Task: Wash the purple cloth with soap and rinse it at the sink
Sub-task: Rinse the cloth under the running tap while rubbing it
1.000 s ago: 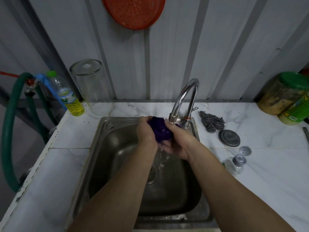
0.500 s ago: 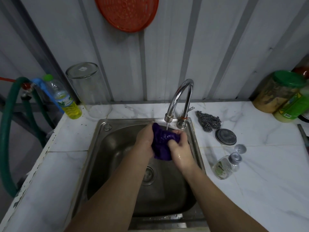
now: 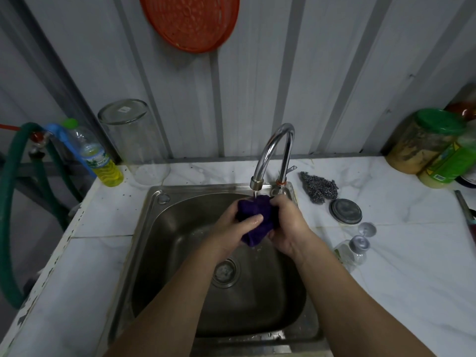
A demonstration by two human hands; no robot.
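Note:
The purple cloth is bunched into a wad between both hands over the steel sink. My left hand grips its left side, thumb laid across the front. My right hand clutches its right side. A thin stream of water runs from the chrome tap onto the top of the cloth. The cloth's lower corner hangs below my hands, above the drain.
A steel scourer, a round metal lid and a small clear bottle lying on its side are right of the sink. A yellow-liquid bottle and an upturned glass jar stand back left. Green-lidded jars stand at back right.
The hands have shifted on the cloth under the tap, kneading it; my left thumb now lies across its front. The view has tilted slightly.

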